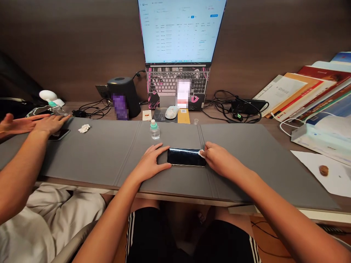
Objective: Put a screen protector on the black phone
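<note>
A smartphone [184, 157] lies flat on the grey desk mat [104, 149], its dark screen facing up and its long side across my view. My left hand [150, 162] steadies the phone's left end, thumb and fingers spread at its two corners. At the right end, my right hand [216, 157] pinches a small white wipe [202, 153] against the screen; part of the wipe is hidden by the fingers. Just beyond the phone stands a small clear bottle [155, 131] with a mint-green collar and white top.
An open laptop [178, 76] stands behind, a mouse [172, 112] before it. Left are a black speaker [124, 96], crumpled tissue [84, 128] and a co-worker's hands [46, 124] over another phone [59, 135]. Cables [236, 106], books [309, 87] and a tissue pack [323, 138] lie right.
</note>
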Motion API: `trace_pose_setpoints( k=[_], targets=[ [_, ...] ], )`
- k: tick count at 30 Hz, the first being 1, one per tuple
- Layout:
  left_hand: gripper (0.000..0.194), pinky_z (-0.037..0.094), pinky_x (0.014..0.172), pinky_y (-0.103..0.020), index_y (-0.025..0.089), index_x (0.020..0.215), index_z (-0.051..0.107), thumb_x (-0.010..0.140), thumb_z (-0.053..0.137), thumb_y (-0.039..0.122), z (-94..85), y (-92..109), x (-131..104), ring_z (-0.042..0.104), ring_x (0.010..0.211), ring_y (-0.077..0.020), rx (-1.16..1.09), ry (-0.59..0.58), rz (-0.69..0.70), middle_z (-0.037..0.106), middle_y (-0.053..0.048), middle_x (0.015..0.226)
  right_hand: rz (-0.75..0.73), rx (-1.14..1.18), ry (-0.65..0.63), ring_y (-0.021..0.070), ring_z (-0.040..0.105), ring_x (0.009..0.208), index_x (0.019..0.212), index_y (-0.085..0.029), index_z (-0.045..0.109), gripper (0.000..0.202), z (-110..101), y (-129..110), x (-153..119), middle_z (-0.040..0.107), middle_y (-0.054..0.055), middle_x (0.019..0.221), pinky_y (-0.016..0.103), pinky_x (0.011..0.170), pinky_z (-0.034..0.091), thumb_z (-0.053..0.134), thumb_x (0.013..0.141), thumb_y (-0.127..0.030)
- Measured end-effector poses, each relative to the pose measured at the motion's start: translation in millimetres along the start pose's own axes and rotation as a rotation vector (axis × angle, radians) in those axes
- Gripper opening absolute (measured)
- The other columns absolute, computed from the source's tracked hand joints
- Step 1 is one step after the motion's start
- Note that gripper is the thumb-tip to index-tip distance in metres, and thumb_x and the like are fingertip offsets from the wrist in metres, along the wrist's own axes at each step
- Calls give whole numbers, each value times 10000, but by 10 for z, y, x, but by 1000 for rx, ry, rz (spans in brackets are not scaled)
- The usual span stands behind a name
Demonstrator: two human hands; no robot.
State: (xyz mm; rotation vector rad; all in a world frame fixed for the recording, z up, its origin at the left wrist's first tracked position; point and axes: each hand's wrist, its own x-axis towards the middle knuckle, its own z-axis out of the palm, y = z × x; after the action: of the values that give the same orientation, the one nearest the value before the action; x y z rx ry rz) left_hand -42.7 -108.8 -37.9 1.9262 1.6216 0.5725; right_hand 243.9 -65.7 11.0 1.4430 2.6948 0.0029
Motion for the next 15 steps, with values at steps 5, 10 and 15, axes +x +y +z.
trace_pose_setpoints(
  k=[5,10,15],
  targets=[
    [697,259,1283,-579,359,1517,527,864,760,439,-6,-1,-9,266,1588,-364,8,-4,-9,370,-50,1686,-17,8,-3,193,583,763,846,-137,721,264,17,43,30,627,105,902,294,716,396,503,992,-111],
    [693,258,1285,-575,354,1514,531,866,763,437,3,-11,-4,262,1590,-362,12,-4,-7,369,-58,1686,-29,10,-10,195,585,782,884,-130,720,259,11,39,64,636,114,929,293,742,408,491,1003,-115],
    [704,264,1283,-576,350,1513,533,857,779,428,-10,13,-2,260,1591,-364,9,-1,-17,376,-59,1682,-30,6,-22,195,582,784,872,-136,718,286,-30,12,88,639,118,932,297,723,401,467,1006,-101]
  ],
)
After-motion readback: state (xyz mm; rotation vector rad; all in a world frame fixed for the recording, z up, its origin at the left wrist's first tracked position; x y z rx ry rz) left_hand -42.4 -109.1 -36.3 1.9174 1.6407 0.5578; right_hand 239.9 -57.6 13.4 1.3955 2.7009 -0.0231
